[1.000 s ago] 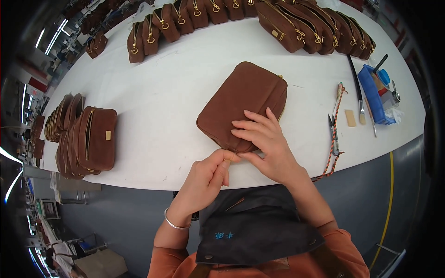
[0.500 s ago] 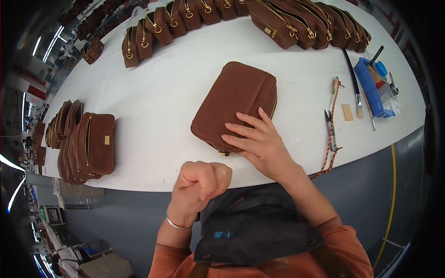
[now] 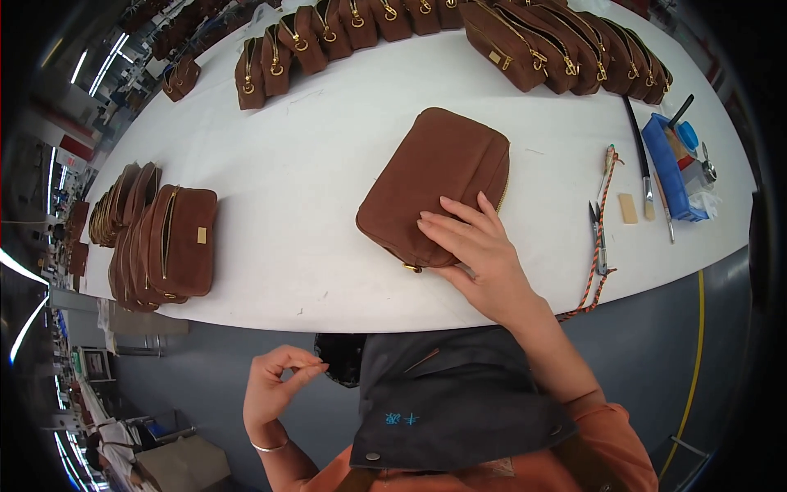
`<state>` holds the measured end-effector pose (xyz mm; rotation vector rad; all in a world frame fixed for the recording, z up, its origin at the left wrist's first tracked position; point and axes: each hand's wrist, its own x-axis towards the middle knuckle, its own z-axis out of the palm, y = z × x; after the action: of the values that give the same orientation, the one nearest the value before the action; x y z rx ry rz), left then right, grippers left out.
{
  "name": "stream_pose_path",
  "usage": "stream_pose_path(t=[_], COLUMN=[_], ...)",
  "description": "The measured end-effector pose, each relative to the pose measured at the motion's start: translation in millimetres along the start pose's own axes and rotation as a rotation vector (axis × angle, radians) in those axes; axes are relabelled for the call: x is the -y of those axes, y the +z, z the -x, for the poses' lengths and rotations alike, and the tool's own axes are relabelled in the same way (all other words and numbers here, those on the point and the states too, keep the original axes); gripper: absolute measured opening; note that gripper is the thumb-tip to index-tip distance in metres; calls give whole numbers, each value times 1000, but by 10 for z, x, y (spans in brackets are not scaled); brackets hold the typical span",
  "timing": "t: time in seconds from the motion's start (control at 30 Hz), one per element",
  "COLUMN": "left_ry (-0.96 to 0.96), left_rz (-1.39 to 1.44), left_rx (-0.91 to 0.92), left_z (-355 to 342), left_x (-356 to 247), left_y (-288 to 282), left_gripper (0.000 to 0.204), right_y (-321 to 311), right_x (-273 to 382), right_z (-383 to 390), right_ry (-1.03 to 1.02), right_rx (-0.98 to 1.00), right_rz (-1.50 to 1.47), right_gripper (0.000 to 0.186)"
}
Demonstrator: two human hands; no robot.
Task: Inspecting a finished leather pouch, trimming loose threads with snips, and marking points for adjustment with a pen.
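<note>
A brown zippered pouch bag (image 3: 434,176) lies slanted on the white table in front of me, its gold zip pull at the near edge. My right hand (image 3: 484,254) rests on its near right corner, fingers spread over the leather and thumb along the near side. Off the table's front edge, beside my apron, my left hand (image 3: 283,381) is raised with thumb and forefinger pinched together. Whatever the pinch may hold is too small to make out. A black open-topped container (image 3: 338,359) shows below the table edge, next to those fingertips.
More brown bags stand along the far edge (image 3: 525,49) and in a stack at the left (image 3: 193,246). On the right lie snips (image 3: 599,238) with an orange-black cord, a tan block (image 3: 628,208), a brush (image 3: 641,164) and a blue tray (image 3: 674,176) of tools.
My left hand has moved from above the table edge down and left, turning from a curled fist to a pinch. My right hand stays on the bag. The whole view has shifted slightly.
</note>
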<state>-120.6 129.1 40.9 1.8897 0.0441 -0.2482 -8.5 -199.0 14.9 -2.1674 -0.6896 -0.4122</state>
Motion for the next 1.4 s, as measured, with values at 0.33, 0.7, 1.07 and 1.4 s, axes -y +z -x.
stream_pose_path(t=[0.33,0.7,1.07,1.4], left_ry=[-98,-35,663,786], left_rz=[-771,-666,-379,-735], left_rx=[-305,-144,-262,-217], left_z=[53,-182,-732,-1312], left_x=[1587,225,-495,-520], left_y=[179,378,1109,1294], left_gripper=[28,22,25,55], right_y=[6,153,-220,-1210], right_x=[59,71,113,-361], right_z=[8,36,124,761], right_ry=[-17,-151,160,661], right_rx=[-29,-175,-298,-407], right_rz=[1,59,-622,390], right_gripper=[50,11,6,20])
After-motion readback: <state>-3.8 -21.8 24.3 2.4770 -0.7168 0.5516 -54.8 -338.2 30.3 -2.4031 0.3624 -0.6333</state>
